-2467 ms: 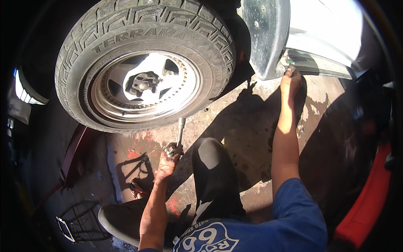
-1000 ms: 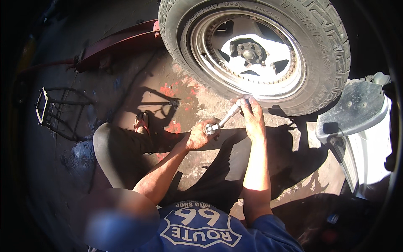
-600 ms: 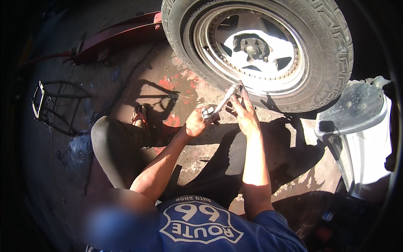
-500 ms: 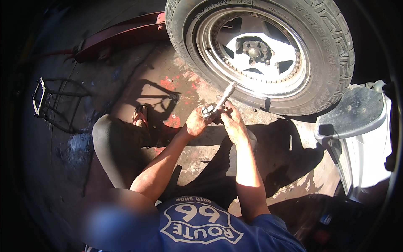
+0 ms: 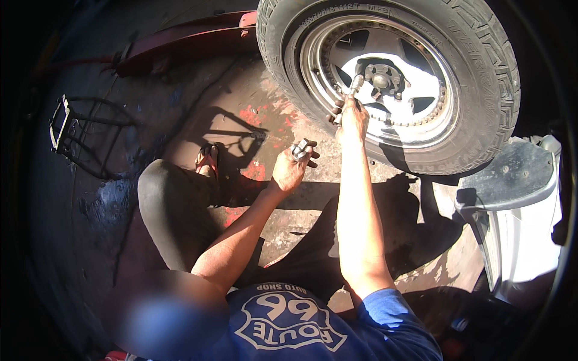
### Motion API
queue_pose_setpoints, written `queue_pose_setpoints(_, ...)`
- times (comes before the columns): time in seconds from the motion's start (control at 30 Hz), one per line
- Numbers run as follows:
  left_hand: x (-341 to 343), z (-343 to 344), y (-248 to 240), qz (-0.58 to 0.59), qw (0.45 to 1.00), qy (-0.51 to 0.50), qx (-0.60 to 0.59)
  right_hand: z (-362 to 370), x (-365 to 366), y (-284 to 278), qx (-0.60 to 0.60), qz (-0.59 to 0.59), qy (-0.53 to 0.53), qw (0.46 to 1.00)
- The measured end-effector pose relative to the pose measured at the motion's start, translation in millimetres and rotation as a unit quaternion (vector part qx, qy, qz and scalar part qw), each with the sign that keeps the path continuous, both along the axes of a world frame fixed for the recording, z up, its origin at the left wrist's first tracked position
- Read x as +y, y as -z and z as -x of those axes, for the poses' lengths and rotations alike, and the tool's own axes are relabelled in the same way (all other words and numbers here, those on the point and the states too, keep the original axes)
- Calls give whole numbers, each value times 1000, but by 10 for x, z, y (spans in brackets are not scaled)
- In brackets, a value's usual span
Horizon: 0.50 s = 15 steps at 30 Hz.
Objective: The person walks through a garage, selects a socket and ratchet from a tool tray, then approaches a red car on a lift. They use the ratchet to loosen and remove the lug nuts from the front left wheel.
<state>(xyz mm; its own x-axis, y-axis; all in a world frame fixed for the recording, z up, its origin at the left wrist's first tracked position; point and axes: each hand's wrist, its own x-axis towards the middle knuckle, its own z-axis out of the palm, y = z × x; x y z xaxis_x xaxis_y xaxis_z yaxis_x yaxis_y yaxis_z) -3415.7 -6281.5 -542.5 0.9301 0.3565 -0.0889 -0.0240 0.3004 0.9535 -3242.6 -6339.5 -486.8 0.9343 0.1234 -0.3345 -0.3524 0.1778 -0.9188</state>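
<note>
Gripping socket wrench (image 5: 352, 90) in right fingers (image 5: 351, 111) | left hand (image 5: 293, 168) cupping lug nuts (image 5: 301, 148)

The person wears a blue short-sleeved shirt (image 5: 385, 319) with a white shield-shaped emblem (image 5: 289, 319) on the chest, dark trousers (image 5: 168, 210) and a red sandal (image 5: 208, 159).

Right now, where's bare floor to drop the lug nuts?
Bare concrete between the red jack handle and the bent knee. Crowded at the wheel: right hand with the tool at the hub, left hand holding nuts below.
</note>
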Motion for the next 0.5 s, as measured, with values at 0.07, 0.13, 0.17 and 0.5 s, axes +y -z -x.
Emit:
queue_pose_setpoints(0.07, 56, 9, 7, -4, 1000, -11, 15, -106, 75, -44, 15, -16, 2, 1000)
queue_pose_setpoints(0.13, 96, 23, -1, -20, 999, -27, 26, -204, 156, -98, 9, -14, 29, 999)
queue_pose_setpoints(0.17, 114, 28, -8, -30, 998, -27, 46, -252, 194, -124, 5, -14, 47, 999)
queue_pose_setpoints(0.5, 106, -9, -58, -32, 997, -31, 64, -633, 515, -181, 12, -114, 134, 984)
